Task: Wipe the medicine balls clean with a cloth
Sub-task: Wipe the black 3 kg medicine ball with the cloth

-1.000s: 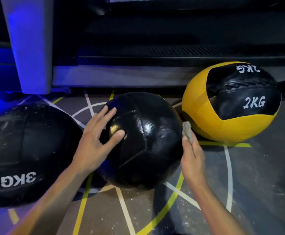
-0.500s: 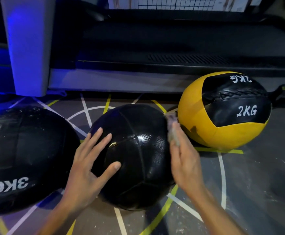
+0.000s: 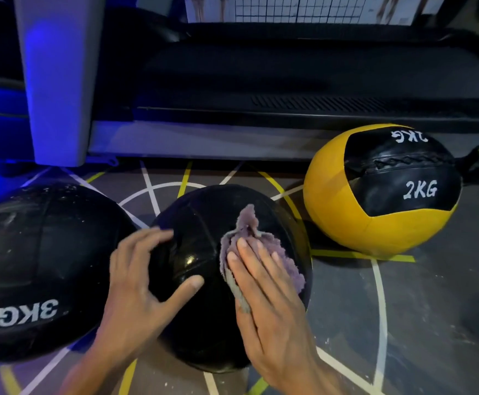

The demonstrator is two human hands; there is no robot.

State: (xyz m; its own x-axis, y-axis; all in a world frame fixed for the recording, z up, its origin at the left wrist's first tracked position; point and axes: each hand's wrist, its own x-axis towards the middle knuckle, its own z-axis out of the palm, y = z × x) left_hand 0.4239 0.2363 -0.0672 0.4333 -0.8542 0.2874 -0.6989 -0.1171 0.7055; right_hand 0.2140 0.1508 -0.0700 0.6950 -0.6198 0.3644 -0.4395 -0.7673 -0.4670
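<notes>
On the floor between the 3KG ball (image 3: 33, 266) and yellow ball (image 3: 380, 192), my left hand (image 3: 144, 283) spreads open to steady the middle black ball (image 3: 201, 260) while my flat right hand (image 3: 266, 303) presses the cloth (image 3: 258, 246) onto it.

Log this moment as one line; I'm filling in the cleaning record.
step: wiping | right hand presses cloth flat on middle black ball | left hand steadies it | 3KG ball, 2KG ball untouched
</notes>
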